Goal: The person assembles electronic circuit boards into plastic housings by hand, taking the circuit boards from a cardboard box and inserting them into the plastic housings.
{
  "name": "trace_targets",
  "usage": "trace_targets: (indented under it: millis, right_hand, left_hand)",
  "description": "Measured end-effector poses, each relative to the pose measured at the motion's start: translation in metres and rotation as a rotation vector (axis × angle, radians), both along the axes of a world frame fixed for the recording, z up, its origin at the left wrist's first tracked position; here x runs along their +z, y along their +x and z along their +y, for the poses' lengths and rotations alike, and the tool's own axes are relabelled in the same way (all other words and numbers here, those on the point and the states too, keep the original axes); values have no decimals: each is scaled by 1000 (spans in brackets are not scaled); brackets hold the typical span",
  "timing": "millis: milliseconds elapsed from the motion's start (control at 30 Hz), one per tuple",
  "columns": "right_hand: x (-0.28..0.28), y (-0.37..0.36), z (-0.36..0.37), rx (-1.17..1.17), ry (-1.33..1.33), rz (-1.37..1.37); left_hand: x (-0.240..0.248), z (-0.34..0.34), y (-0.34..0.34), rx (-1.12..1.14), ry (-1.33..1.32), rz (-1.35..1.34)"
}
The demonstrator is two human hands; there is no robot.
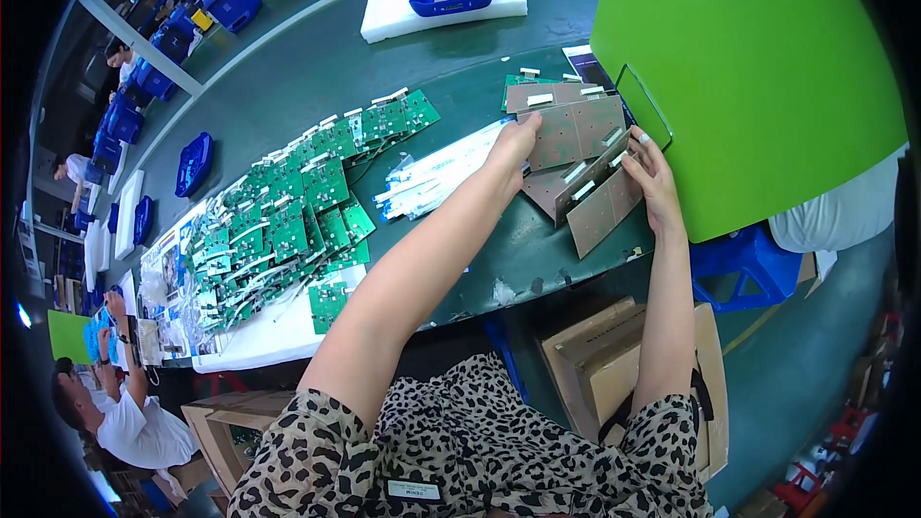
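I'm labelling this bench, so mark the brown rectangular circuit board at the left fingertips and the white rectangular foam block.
Brown circuit board [592,129], head view: middle of its face.
White foam block [388,2], head view: left part of its top.

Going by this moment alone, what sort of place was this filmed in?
Probably an electronics assembly workshop: green circuit boards lie heaped on a long green worktable, a blue plastic shell sits on white foam, and another person in a white shirt is at the left.
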State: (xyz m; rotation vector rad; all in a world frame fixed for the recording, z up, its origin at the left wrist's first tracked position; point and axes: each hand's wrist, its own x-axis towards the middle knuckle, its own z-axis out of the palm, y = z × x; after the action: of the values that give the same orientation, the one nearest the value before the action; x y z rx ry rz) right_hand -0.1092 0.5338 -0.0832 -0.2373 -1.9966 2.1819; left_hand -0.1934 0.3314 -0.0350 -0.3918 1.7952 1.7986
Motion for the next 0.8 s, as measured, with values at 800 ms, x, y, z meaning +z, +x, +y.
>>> trace_targets:
  millis: [800]
  right_hand:
    - [-13, 59, -44, -589, -148, 84]
  left_hand:
    - [54, -231, 87, -147, 17, 426]
